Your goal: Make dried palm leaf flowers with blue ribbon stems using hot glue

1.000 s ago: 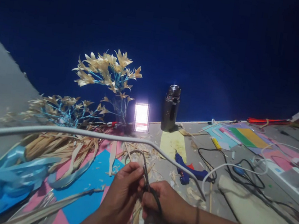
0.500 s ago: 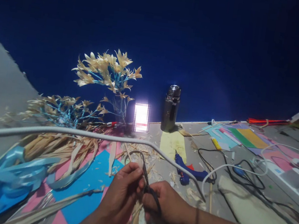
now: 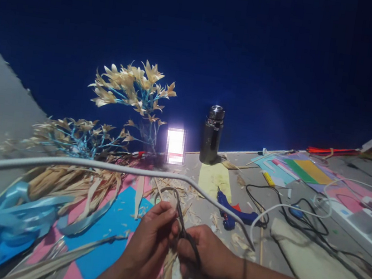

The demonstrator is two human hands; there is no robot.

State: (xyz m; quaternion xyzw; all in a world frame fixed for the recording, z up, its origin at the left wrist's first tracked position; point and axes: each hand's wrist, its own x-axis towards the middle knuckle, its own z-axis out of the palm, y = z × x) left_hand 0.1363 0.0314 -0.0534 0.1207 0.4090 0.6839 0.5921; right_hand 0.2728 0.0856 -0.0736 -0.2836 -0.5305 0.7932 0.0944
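Note:
My left hand (image 3: 151,233) is closed in a pinch, thumb against the fingertips; the small piece in it is hidden by the fingers. Close on its right, my right hand (image 3: 206,247) is wrapped round dark-handled scissors (image 3: 196,250), whose narrow dark part points up and left past the left fingertips. A thin curved strip (image 3: 170,189) arches just above the left hand. Beneath both hands lie pale dried husk strips (image 3: 168,272) and scraps. A blue glue gun (image 3: 236,214) rests on the table beyond the right hand.
A white cable (image 3: 100,165) crosses in front. Flower branches (image 3: 131,89), a bright lamp (image 3: 175,145) and a dark flask (image 3: 211,136) stand at the back. Blue ribbon (image 3: 21,214) and blue sheet (image 3: 103,247) lie left; a power strip (image 3: 359,226) sits right.
Both hands stay almost in place. The scissors' handle shifts very slightly in my right hand; nothing else visibly moves.

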